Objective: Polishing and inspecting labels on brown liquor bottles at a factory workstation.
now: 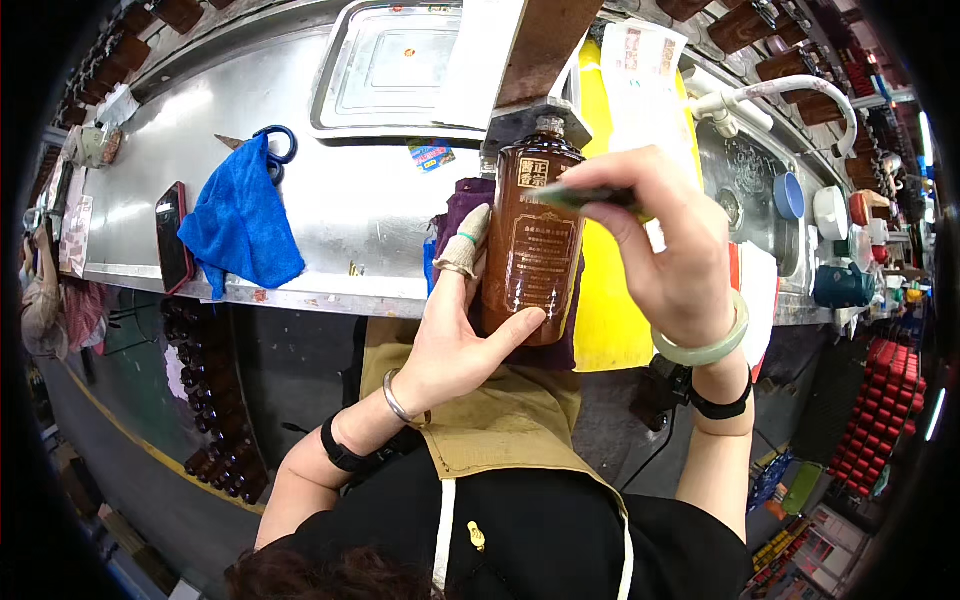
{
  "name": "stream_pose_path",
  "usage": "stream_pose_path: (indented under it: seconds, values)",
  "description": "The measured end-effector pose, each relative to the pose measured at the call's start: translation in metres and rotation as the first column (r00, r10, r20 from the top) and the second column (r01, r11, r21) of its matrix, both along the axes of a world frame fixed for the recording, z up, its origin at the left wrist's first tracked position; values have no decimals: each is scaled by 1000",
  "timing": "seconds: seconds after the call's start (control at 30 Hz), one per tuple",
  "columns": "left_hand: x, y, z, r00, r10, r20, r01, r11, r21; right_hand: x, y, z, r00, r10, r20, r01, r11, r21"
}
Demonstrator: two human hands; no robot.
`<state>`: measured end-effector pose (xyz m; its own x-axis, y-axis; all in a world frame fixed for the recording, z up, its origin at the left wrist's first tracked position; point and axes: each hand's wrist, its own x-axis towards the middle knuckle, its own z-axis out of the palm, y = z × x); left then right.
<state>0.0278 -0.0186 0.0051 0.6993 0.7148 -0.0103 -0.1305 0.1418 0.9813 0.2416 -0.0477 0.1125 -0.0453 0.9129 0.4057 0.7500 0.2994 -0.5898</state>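
A glossy brown bottle [535, 260] with light printing on its front lies against a dark purple cloth [462, 205] at the table's front edge, its neck pointing away from me. My left hand [445, 335] grips the lower left side, thumb across the front; a whitish knitted cover sits on one or more of its fingers. Above the bottle's upper right, my right hand [680, 250] pinches a small, flat, dark green piece [592, 197], slightly blurred. Its tip is close to the printed square; whether it touches the glass I cannot tell.
A brown upright [548, 50] stands just beyond the bottle. Left on the metal table [340, 220] are a blue cloth [245, 220], scissors [278, 145] and a phone [173, 237]. A metal tray [325, 100] lies behind. At right are a yellow sheet [615, 320], a faucet [800, 85] and a sink [745, 190].
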Motion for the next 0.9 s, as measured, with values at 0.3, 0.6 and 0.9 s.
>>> stream_pose_path:
  seconds: [0.3, 0.6, 0.9]
  values:
    - [-2, 2, 2, 1000, -2, -17, 3, 1000, 18, 20, 43, -2, 953, -24, 304, -65, 958, 280]
    - [-2, 19, -4, 989, 43, 144, -11, 976, -216, -8, -61, -45, 937, 305, 172, -334, 926, 174]
    - [6, 25, 1, 993, 12, 115, 4, 991, -133, -2, -47, -48, 901, -294, -319, 352, 925, 144]
